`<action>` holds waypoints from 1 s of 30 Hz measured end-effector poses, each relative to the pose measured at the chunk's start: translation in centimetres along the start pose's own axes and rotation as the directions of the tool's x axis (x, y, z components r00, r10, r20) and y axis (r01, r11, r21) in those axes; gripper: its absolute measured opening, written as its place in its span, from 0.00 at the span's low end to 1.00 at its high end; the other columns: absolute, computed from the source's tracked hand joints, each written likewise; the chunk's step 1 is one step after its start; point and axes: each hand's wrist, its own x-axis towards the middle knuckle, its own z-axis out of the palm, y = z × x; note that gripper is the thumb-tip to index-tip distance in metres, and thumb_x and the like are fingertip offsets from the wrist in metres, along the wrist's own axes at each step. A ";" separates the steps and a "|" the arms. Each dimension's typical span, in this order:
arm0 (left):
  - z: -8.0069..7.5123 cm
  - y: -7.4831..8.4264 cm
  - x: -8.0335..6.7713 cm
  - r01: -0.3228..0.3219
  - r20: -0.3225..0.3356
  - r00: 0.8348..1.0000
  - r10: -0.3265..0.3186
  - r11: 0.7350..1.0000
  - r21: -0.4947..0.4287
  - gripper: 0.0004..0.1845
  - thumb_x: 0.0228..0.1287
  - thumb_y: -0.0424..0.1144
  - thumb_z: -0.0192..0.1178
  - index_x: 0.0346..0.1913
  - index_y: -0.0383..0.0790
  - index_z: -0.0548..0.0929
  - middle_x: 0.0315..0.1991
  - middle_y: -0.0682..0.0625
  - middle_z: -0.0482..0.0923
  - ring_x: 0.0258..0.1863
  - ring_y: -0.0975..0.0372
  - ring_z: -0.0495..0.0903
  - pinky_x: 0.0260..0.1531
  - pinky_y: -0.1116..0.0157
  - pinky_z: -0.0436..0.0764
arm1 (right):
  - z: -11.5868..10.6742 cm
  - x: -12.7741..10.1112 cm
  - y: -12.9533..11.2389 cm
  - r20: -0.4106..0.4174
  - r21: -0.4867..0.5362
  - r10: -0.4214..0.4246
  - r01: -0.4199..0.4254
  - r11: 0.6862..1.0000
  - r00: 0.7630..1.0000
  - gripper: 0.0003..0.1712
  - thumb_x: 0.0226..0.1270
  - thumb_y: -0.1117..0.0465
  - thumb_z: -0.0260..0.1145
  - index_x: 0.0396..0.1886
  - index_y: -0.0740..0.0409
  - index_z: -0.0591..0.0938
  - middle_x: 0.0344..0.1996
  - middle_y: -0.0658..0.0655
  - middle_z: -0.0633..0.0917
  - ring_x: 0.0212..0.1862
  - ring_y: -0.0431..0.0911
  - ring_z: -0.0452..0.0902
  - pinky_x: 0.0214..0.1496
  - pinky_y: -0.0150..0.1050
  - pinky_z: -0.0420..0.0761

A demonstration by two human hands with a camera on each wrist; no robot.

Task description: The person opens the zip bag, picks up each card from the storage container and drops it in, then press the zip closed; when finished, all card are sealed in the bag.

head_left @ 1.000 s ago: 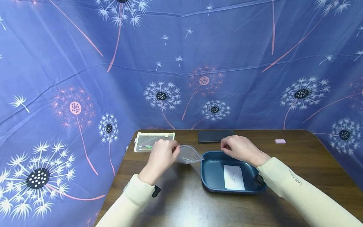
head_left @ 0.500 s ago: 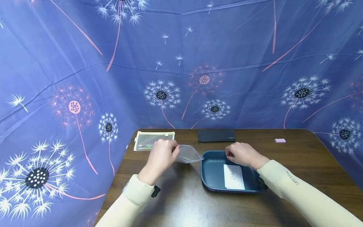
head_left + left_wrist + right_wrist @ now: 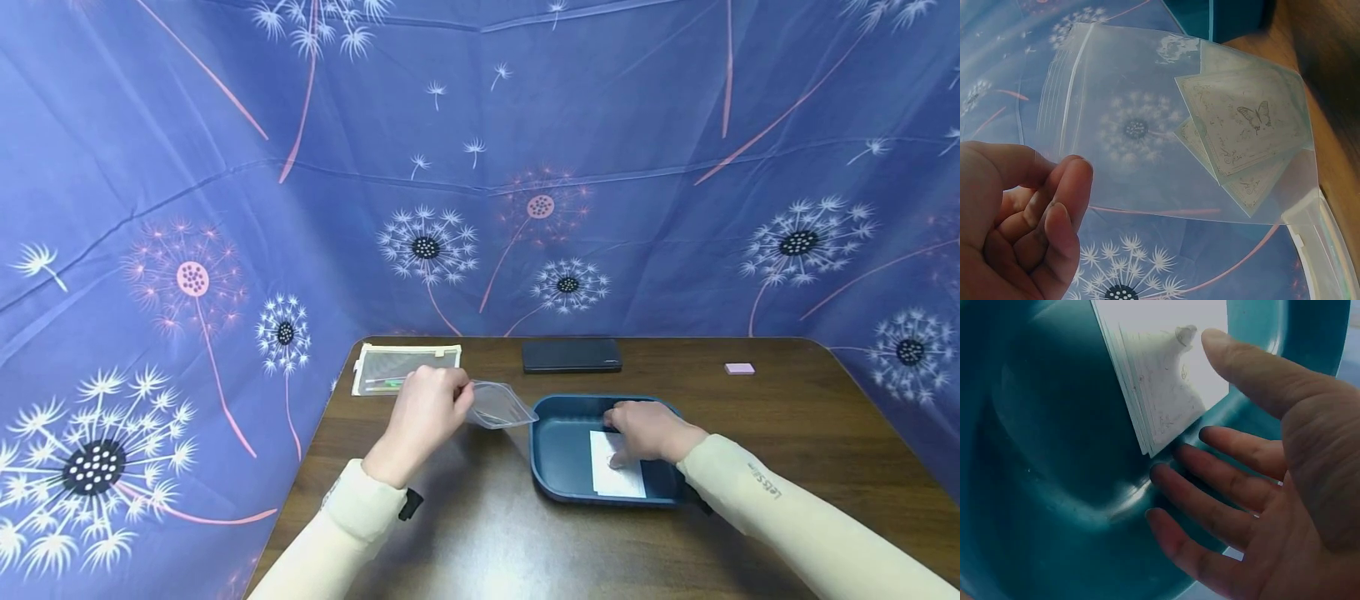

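Note:
My left hand [image 3: 427, 412] pinches one corner of a clear zip bag [image 3: 498, 406] and holds it up over the table, left of the tray. In the left wrist view the bag [image 3: 1179, 125] holds a few pale cards printed with a butterfly [image 3: 1241, 125], and my thumb and fingers [image 3: 1054, 206] grip its lower left corner. My right hand [image 3: 645, 429] is inside the dark blue tray [image 3: 558, 454], on a stack of white cards [image 3: 618, 479]. Up close, its straight fingers [image 3: 1222, 487] touch the stack's edge [image 3: 1166, 394], with the thumb over the top card.
A mesh zip pouch [image 3: 405, 367] lies at the table's back left. A flat black case [image 3: 572, 356] lies behind the tray, and a small pink block [image 3: 739, 368] sits at the back right. Blue dandelion-print cloth [image 3: 480, 167] walls the table.
My right hand has come from the tray's far rim down into the tray and onto the white cards. The left hand and its bag have barely moved.

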 end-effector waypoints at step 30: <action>-0.2 0.1 0.0 0.000 0.013 1.000 0.000 1.000 0.002 0.18 0.59 0.30 0.66 0.16 0.50 0.74 0.11 0.62 0.62 0.14 0.67 0.61 0.17 0.64 0.64 | 1.6 -0.2 0.2 -0.066 -0.147 -0.038 0.028 0.989 0.997 0.46 0.39 0.41 0.89 0.54 0.64 0.84 0.44 0.62 0.86 0.40 0.54 0.84 0.45 0.53 0.85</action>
